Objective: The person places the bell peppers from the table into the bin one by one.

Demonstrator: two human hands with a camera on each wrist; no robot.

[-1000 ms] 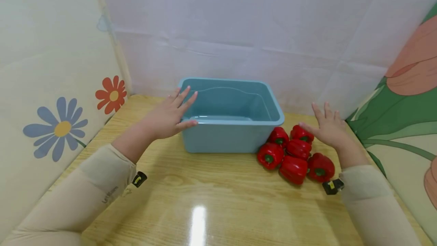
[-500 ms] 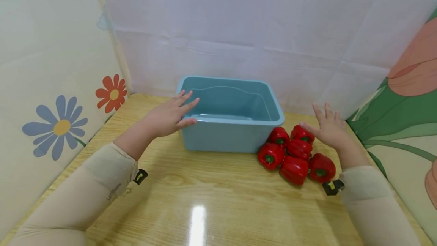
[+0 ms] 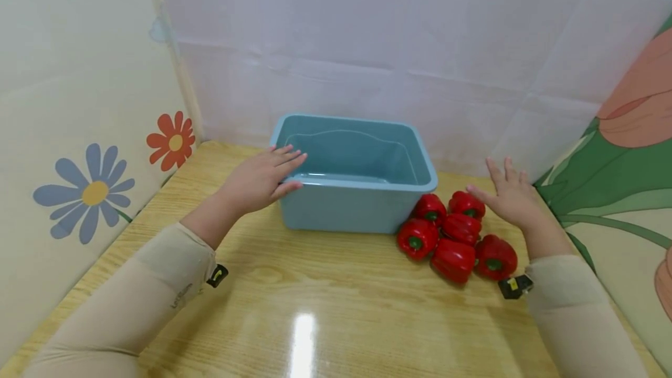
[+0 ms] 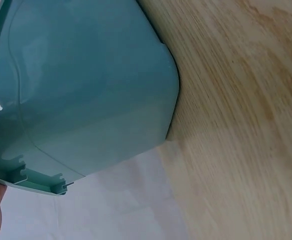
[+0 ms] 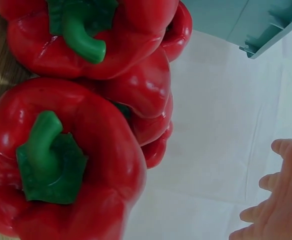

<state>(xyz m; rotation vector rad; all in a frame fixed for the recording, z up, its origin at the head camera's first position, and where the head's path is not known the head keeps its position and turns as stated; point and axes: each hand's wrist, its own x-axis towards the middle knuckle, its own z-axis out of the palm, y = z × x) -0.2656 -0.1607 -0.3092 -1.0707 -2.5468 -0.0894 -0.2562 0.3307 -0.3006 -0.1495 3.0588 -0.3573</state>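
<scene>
A blue-green plastic bin [image 3: 357, 209] stands on the table against the back wall, with nothing seen inside it. My left hand [image 3: 257, 179] lies over the bin's left rim, fingers extended toward its inside; the left wrist view shows the bin's side [image 4: 96, 85] and a bit of the hand at the rim. Several red bell peppers [image 3: 454, 260] with green stems lie bunched at the bin's front right corner. Just right of them, my right hand [image 3: 511, 197] hovers with fingers spread, holding nothing. In the right wrist view its fingertips [image 5: 271, 181] are apart from the peppers [image 5: 106, 150].
The wooden table [image 3: 252, 319] has a bright reflection near its front. A white sheet [image 3: 341, 34] hangs behind the bin. Flower-printed panels [image 3: 94, 92] close off the left and right sides.
My left hand has lowered slightly onto the bin's left rim, its fingers drawing closer together. My right hand stays nearly still, shifting slightly right. The peppers keep their places.
</scene>
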